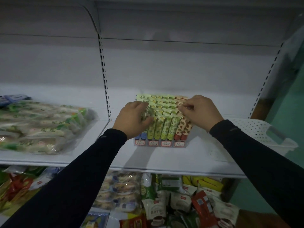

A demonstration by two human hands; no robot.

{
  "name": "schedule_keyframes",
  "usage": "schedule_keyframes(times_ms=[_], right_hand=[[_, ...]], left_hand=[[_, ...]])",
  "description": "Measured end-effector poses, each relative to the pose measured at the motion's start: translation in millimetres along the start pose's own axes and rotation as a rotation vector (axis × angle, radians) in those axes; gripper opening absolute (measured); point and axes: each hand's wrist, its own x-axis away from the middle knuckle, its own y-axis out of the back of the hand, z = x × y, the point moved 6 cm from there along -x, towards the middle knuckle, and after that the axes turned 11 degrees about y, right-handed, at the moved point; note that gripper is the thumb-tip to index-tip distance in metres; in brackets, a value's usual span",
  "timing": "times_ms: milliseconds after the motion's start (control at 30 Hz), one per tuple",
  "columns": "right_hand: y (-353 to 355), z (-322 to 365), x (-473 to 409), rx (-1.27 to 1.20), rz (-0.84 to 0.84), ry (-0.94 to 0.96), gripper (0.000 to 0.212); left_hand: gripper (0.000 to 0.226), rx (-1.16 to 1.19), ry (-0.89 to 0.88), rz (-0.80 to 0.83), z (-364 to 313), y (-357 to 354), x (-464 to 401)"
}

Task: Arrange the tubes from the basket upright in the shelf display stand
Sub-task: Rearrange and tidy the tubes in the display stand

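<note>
Left hand and right hand pinching tube tops in display stand; white basket right of stand.

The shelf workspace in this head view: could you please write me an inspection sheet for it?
Surface: white shelf, dimly lit.
Job's things: display stand packed with upright tubes, mostly green, orange-brown at the right, blue at the left; white perforated basket to its right, contents hidden.
Clutter: bagged packets on the shelf's left section.
Grippers: left hand and right hand both on the tube tops; grip unclear.
Cables: nothing seen.
Surroundings: snack packs on the lower shelf; slotted uprights on the back panel.
</note>
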Motion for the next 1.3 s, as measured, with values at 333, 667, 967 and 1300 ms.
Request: schedule_keyframes(times_ms=[333, 667, 967, 1300], right_hand=[[-16.3, -21.1, 14.2, 0.097, 0.201, -0.028, 0.027], [-25.4, -30.6, 9.9, -0.007, 0.209, -0.078, 0.023], [-31.3, -28.6, 6.3, 0.018, 0.213, -0.067, 0.029], [-30.5, -27.8, 7.7, 0.011, 0.2, -0.051, 0.026]], left_hand=[[0.074, -0.218, -0.121, 0.078, -19.4, -36.0, 4.1], [0.071, -0.24, -0.11, 0.13, -11.3, -45.7, 1.8], [0.067, -0.223, -0.121, 0.105, -9.6, -47.8, 0.4], [0.067, -0.224, -0.111, 0.079, -12.7, -45.7, 0.5]])
